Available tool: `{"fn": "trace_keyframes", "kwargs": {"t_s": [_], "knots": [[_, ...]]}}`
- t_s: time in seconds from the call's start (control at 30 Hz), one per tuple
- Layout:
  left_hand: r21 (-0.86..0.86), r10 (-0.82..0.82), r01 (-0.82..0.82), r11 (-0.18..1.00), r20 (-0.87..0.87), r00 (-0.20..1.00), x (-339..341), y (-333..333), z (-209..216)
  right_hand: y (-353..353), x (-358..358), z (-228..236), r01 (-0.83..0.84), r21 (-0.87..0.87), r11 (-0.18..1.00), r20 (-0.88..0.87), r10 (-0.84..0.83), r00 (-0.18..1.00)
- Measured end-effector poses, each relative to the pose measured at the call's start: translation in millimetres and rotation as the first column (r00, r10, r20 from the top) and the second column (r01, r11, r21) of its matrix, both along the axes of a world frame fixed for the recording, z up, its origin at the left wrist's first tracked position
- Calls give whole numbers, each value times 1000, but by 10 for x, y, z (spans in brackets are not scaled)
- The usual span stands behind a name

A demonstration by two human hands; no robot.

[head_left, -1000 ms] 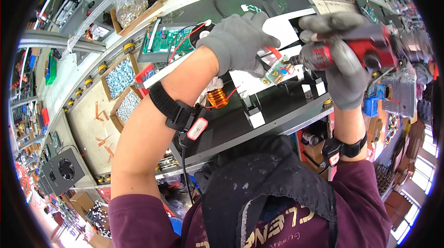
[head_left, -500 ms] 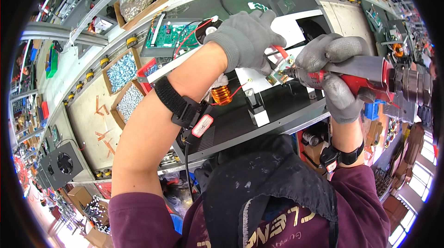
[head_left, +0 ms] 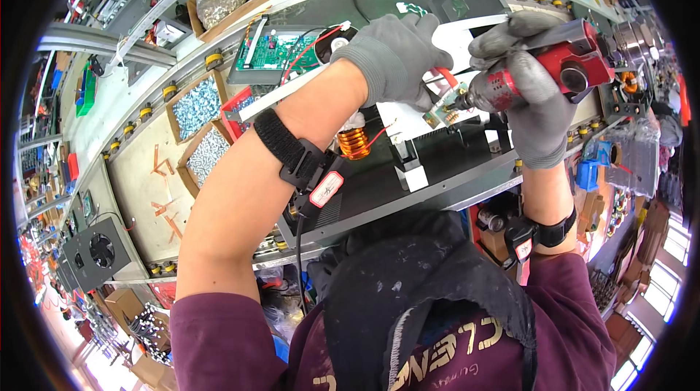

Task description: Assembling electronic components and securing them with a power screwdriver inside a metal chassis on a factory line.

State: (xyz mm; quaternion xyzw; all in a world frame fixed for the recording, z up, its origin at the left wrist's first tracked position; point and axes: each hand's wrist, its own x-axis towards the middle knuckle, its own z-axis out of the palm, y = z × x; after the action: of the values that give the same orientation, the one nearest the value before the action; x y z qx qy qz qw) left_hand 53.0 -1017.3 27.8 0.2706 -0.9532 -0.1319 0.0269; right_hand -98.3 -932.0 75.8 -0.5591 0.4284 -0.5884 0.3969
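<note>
Crowded with cardboard trays of screws [head_left: 197, 105], my desk [head_left: 138, 165] leaves little free room beyond the black metal chassis [head_left: 430, 172]. My gloved left hand [head_left: 397, 55] pinches a small circuit board [head_left: 442, 108] near the chassis's far edge; my right hand [head_left: 536, 95] grips a red electric screwdriver [head_left: 561, 66], tip touching the board. A copper coil [head_left: 354, 141] sits just beside my left forearm.

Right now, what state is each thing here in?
Left hand: gloved, pressing down on the small circuit board.
Right hand: gloved, gripping the red electric screwdriver, tip at the board.
Copper coil: upright on the black chassis.
Screw boxes: open, filled.
</note>
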Motion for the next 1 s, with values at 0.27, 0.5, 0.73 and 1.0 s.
{"fn": "trace_keyframes", "kwargs": {"t_s": [0.27, 0.5, 0.73, 1.0], "knots": [[-107, -42, 39, 993, -26, 999, 1, -8, -104, 354, -81, -33, 81, -160, 984, 100, -66, 993], [206, 153, -64, 976, -456, 877, 531, 42, 69, 521, -344, 459, -180, -117, 977, 192, 200, 961], [373, 832, -904, 209, 417, 365, 2759, -119, -1484, 839, -293, 289, 64, -126, 990, 60, -56, 997], [312, 861, -915, 256, 357, 363, 2421, 119, -2525, 816, 292, 296, 455, -122, 882, 17, -457, 889]]}}
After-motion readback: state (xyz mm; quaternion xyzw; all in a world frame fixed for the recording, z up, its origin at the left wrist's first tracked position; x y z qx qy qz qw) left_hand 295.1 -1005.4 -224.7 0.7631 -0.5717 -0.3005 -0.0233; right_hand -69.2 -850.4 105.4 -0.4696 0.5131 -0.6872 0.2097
